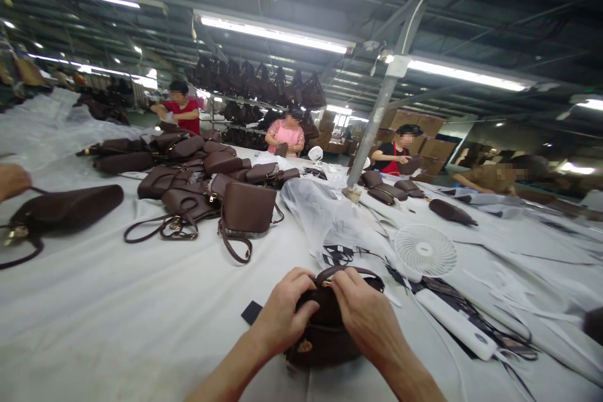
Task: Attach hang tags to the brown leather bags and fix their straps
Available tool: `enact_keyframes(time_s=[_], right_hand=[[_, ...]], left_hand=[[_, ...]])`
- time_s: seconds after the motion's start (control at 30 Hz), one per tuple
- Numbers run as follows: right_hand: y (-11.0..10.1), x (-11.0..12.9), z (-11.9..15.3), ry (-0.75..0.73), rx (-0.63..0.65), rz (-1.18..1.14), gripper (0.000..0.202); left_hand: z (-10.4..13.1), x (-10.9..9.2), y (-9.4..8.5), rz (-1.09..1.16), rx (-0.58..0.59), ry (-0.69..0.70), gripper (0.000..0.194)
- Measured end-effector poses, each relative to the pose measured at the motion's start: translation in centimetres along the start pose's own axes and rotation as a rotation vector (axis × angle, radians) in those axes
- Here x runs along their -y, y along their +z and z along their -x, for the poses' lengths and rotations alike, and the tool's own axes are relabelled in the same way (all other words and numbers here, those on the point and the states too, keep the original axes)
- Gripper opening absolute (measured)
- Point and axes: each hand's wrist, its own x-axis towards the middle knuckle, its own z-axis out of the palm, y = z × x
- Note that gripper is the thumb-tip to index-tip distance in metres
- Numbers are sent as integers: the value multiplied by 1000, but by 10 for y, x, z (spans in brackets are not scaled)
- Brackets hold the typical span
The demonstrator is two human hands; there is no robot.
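Observation:
A dark brown handbag [330, 348] stands on the white-covered table right in front of me. My left hand [287, 308] grips its upper left edge, thumb bent toward the bag and fingers curled over the top. At the top right, my right hand [360, 308] has its fingers pinched near a small gold-coloured metal part by the strap. The strap [365, 271] arches behind my fingers. A gold-coloured emblem shows low on the bag's front. Partly behind my left wrist lies a small black card [251, 312].
A pile of brown handbags [188, 166] covers the left of the table [141, 308]. Clear plastic [320, 213] lies ahead; a white fan [425, 251] with cables stands right. A person's hand [13, 181] is at far left. Several co-workers stand beyond, near a metal post [377, 125].

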Motion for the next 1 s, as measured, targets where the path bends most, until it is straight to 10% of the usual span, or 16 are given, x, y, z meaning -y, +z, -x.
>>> enact_keyframes(time_s=[0.27, 0.47, 0.63, 0.77, 1.0], right_hand=[[-36, -76, 20, 411, 84, 328, 26], [-43, -64, 9, -95, -102, 122, 45], [-35, -48, -16, -158, -53, -62, 35], [-45, -52, -15, 163, -270, -381, 19], [-51, -69, -13, 769, -361, -1368, 17]], left_hand=[[3, 3, -4, -173, -9, 24, 17], [-1, -13, -9, -570, 94, 261, 18], [-25, -27, -28, -538, 349, 206, 30], [-58, -42, -25, -789, 505, 30, 19], [-90, -54, -10, -811, 779, 130, 15]])
